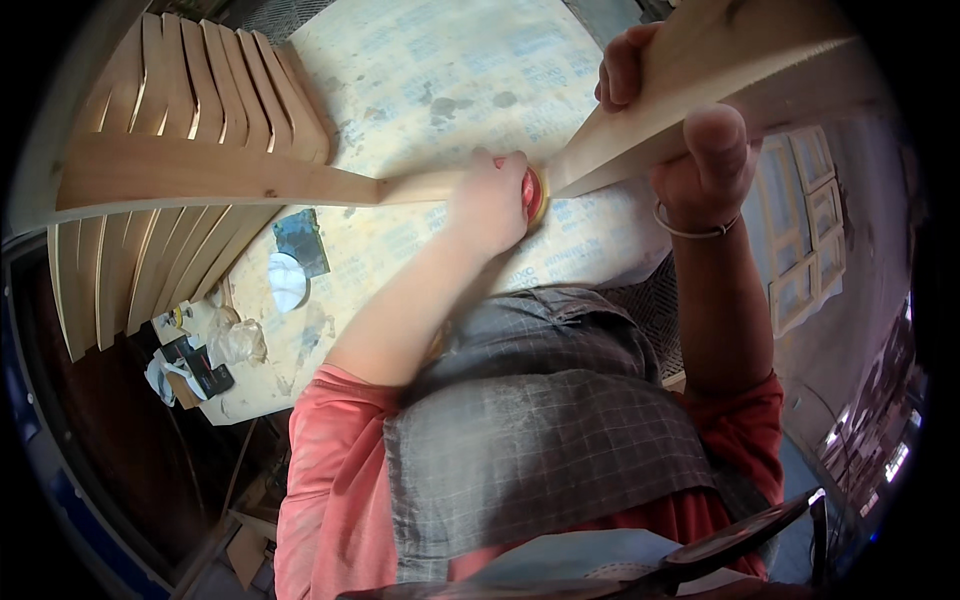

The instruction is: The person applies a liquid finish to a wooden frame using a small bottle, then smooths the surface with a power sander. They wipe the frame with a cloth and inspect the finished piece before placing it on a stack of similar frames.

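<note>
Left hand: the person's left hand (487, 205), near the centre of the view, is curled over a red round pad (531, 192) with a yellowish edge; some blur hides the exact finger placement.
Right hand: toward 1 o'clock, the right hand (705, 182) grasps a broad wooden board (740, 55), thumb on the near side, fingertips showing past the far edge.
Wooden board: it rises from near the pad toward 2 o'clock, above the worktop (450, 100).
Curved wooden arm: this narrower length (220, 170) runs from 9 o'clock in to the left hand; whether it and the board are one piece cannot be told, as the hand and pad cover the meeting place.
Handling: the wood looks stiff and fairly heavy for its length, probably smooth and not fragile; the pad looks light and easily palmed.
Where to hold: the board's two long edges seem the surest grip, the pad best taken around its rim.
Stacked slats: curved wooden slats (205, 90) stand at 10 o'clock.
Small things: between 8 and 9 o'clock lie a blue sheet (300, 240), a white oval piece (287, 282) and a clear plastic bag (238, 343).
</note>
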